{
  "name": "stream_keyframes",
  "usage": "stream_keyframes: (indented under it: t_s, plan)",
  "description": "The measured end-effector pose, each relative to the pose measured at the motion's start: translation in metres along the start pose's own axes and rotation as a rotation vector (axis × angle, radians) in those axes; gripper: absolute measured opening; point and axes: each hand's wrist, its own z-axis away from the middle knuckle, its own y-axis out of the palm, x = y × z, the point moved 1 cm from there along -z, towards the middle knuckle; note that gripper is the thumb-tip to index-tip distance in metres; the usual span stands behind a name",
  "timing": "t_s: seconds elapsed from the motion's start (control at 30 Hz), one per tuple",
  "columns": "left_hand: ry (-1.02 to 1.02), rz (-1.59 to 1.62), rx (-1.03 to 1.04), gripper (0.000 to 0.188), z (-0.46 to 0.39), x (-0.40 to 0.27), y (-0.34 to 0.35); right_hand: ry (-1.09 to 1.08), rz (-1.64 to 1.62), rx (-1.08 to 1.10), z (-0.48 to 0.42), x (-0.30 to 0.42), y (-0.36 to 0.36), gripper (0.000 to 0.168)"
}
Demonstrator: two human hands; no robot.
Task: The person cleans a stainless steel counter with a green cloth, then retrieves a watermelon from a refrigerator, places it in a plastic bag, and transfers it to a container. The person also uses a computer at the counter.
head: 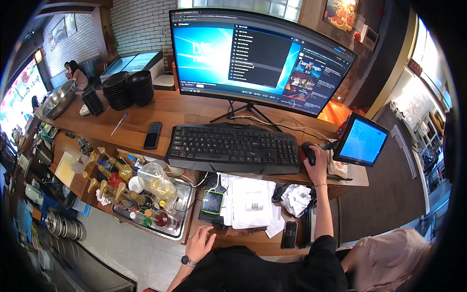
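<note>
My right hand point(316, 163) rests on a black computer mouse point(309, 153), right of a wide black keyboard point(237, 148) on the wooden counter. Behind the keyboard stands a curved monitor point(204, 62) showing a video page with a drop-down list of search entries. Held low with fingers apart, my left hand point(200, 242) touches nothing that I can make out, near the edge of the lower shelf. Papers point(251, 204) lie between my arms, with a green-edged device point(212, 202) on their left and a smartphone point(290, 234) at their lower right.
Left of the keyboard lie a black handset point(153, 135) and a pen point(119, 124). A metal tray point(180, 228) holds pump bottles below. Stacked black bowls point(116, 91) stand farther back. A small tilted screen point(361, 140) is at right. A person in a pink top point(390, 259) is close at lower right.
</note>
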Motion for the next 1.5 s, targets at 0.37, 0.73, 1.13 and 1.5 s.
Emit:
stream_keyframes:
  t_s: [0.37,0.73,1.13,1.5]
  plan:
    - [-0.013,-0.006,0.029,0.026,-0.003,-0.001,0.002,-0.005,-0.002,0.078,-0.004,-0.001,0.003,0.046]
    - [0.281,-0.068,-0.112,0.028,-0.079,-0.04,-0.021,-0.005,0.0,0.088,-0.005,0.003,0.002,0.044]
    - [0.68,0.007,-0.138,0.031,-0.162,-0.117,-0.021,0.058,0.022,0.072,-0.007,-0.005,0.009,0.044]
    - [0.66,0.061,0.049,0.034,-0.127,-0.115,0.013,0.045,0.008,0.065,-0.006,-0.006,0.009,0.044]
